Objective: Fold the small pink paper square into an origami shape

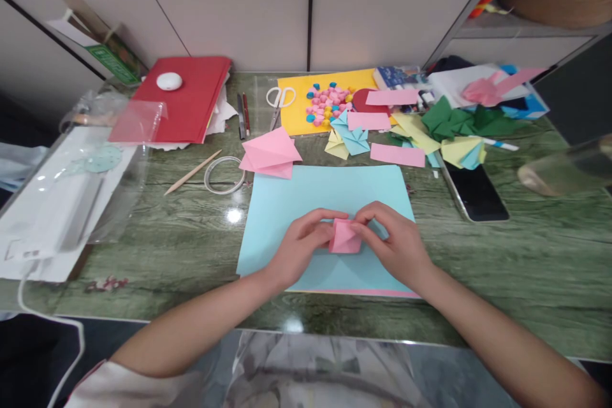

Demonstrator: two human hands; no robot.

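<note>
Your left hand (302, 243) and right hand (394, 243) pinch a folded pink paper (345, 241) over blue sheets (325, 192). Scissors (276, 116), pink strips (398, 155), a phone (478, 194) — all lie apart from you.

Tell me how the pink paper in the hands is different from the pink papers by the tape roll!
The held paper looks smaller; the pink sheets look bigger. The held paper is one folded piece, while the pink sheets overlap. The left hand and right hand grip the held paper; the pink sheets lie untouched. Both are pink.
</note>
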